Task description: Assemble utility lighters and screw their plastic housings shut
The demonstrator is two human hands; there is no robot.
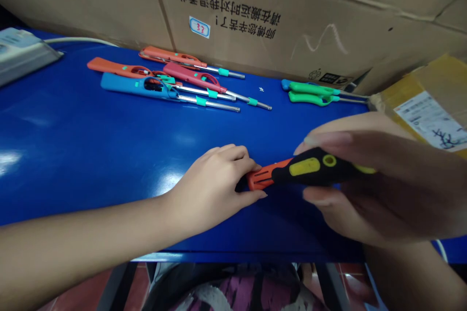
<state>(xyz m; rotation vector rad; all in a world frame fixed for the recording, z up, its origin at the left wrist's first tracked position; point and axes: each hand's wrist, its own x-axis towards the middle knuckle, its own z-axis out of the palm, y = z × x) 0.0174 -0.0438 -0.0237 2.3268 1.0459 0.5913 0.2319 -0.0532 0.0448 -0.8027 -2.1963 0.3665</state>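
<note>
My left hand (211, 184) is closed, its fingers and thumb around the end of an orange slotted plastic piece (263, 177) low over the blue table. My right hand (394, 180), slightly blurred, wraps a black-and-yellow tool handle (310, 167) with a round hole in it. The handle overlaps the orange piece, and its working end does not show, so the tool's kind is unclear. Beyond my hands lie several long-necked gas lighters: a blue one (126, 85), a red one (193, 77), an orange one (105, 65) and another orange lighter (164, 54), with bits of teal tape.
Two green-handled lighters (314, 92) lie at the right rear. A large cardboard box (233, 43) walls off the back of the blue table (91, 155). A smaller taped box (412, 82) stands right. At far left is a pale power strip (25, 53) with a white cable.
</note>
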